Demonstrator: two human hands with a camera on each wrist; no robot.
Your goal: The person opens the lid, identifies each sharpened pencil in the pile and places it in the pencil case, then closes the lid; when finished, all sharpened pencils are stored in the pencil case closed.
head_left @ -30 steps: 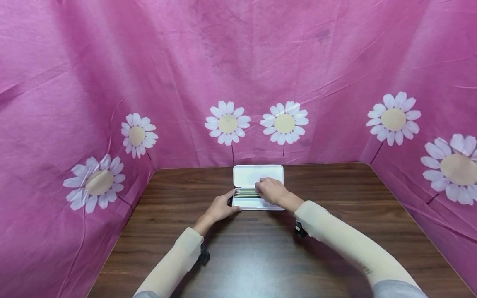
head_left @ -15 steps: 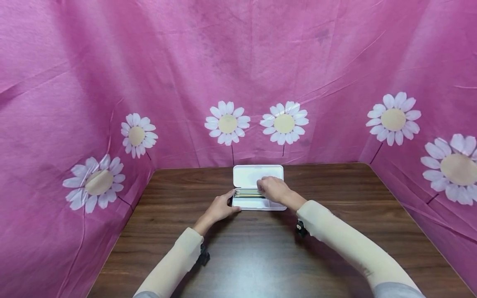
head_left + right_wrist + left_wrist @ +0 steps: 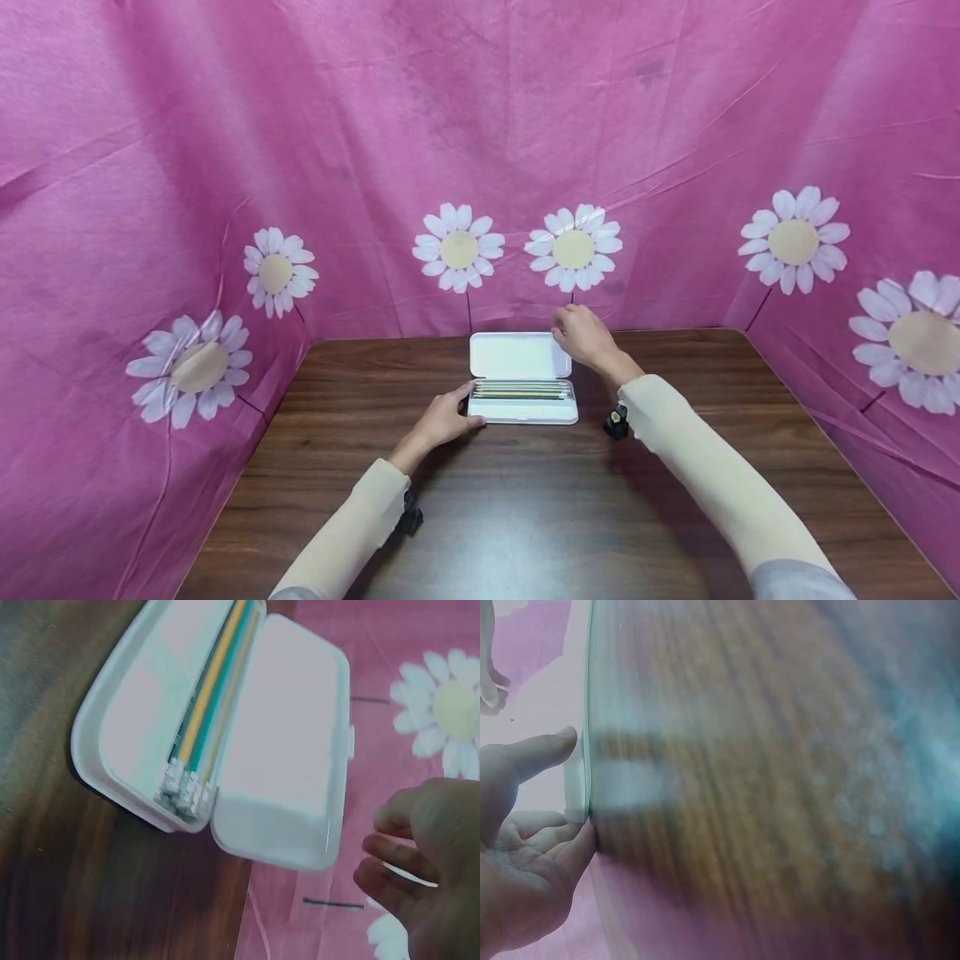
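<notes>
A white pencil case (image 3: 525, 413) lies on the table with its lid (image 3: 513, 356) raised at the back. Several pencils (image 3: 521, 390), yellow and green, lie lengthwise in its rear part; in the right wrist view their silvery ends (image 3: 184, 787) gather at one end of the case. My left hand (image 3: 442, 421) holds the case's left end, thumb at the front corner and fingers round the side. Just off the lid's upper right corner hovers my right hand (image 3: 587, 335), apart from it, its fingers loosely bent and holding nothing.
The brown wooden table (image 3: 495, 500) reaches back to a pink cloth (image 3: 360, 167) printed with white flowers, which also hangs at both sides. The case stands near the table's back edge.
My right hand has left the pencils and moved up and right, past the lid's corner, uncovering the pencils' right ends. The left hand stays at the case's left end.
</notes>
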